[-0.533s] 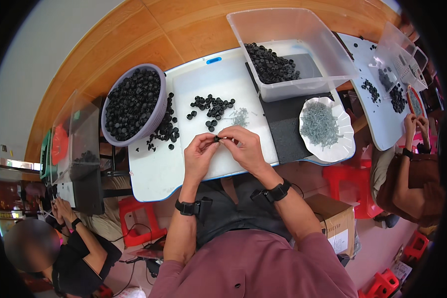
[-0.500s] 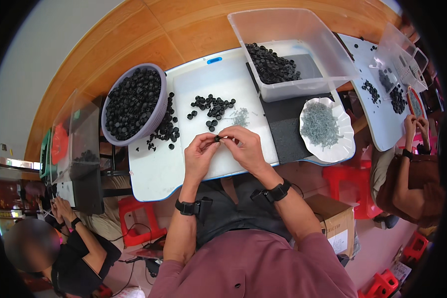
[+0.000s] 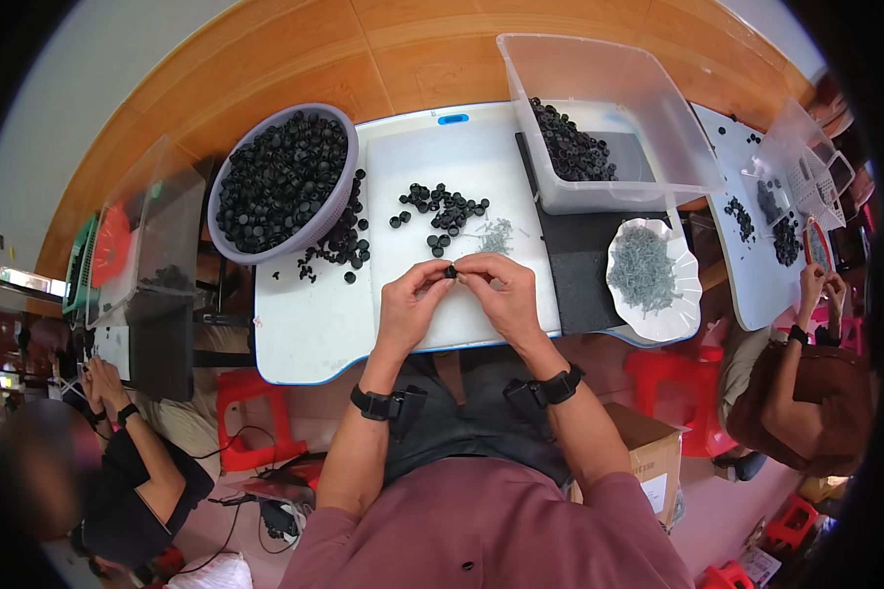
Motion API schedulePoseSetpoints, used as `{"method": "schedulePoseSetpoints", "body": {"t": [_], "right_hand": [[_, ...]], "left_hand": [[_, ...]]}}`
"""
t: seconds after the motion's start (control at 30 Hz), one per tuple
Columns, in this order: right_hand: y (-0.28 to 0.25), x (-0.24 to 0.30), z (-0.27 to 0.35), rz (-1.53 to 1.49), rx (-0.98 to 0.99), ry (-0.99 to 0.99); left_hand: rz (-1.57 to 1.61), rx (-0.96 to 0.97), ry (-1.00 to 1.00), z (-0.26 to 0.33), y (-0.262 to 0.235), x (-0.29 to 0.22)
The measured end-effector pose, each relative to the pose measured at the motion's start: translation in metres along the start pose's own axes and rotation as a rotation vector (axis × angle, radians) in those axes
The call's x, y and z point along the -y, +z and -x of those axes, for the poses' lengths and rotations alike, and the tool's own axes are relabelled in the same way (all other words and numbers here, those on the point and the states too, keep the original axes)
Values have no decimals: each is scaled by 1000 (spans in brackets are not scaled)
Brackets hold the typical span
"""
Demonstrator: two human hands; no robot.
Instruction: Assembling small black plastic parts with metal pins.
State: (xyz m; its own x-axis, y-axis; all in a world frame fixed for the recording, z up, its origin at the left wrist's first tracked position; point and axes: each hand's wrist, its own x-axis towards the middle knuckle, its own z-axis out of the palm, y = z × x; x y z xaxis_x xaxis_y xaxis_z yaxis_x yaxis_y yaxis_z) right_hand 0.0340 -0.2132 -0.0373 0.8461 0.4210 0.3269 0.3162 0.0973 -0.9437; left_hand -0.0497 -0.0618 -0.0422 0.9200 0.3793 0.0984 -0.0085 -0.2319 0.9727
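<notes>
In the head view, the fingertips cover much of the small black cap (image 3: 451, 272), so its underside and any fitting inside it cannot be made out. What shows is dark and rounded, with little surface detail at this size. It sits above the near edge of the white table (image 3: 300, 339), about midway along, pinched between the fingers of the left hand (image 3: 410, 299) and the right hand (image 3: 501, 297), both nearly closed around it. Just beyond lie a loose cluster of black caps (image 3: 445, 208) and a small heap of thin grey screws (image 3: 496, 236), too fine to tell apart. At the table's left edge, a purple basket (image 3: 336, 218) is heaped with black caps that hide its bottom. Toward the right edge, a clear bin (image 3: 638, 199) holds more caps, and nearer the front right corner a white fluted dish (image 3: 686, 293) carries grey screws.
</notes>
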Motion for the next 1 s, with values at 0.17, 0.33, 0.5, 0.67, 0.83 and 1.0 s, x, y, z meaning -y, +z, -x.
{"method": "schedulePoseSetpoints", "body": {"t": [0.17,0.33,0.5,0.67,0.83,1.0], "right_hand": [[0,5,-2,46,6,-19],[0,8,-1,78,19,4],[2,9,0,103,18,-7],[3,6,0,130,-11,-26],[5,8,-1,166,-14,-53],[6,7,-2,179,-6,-72]], "left_hand": [[-40,-17,15,-1,0,0],[-46,-20,-4,-1,0,-2],[-33,-46,23,1,1,-3],[-69,-74,106,0,3,1],[-112,-106,149,1,5,0],[-120,-112,169,1,5,0]]}}
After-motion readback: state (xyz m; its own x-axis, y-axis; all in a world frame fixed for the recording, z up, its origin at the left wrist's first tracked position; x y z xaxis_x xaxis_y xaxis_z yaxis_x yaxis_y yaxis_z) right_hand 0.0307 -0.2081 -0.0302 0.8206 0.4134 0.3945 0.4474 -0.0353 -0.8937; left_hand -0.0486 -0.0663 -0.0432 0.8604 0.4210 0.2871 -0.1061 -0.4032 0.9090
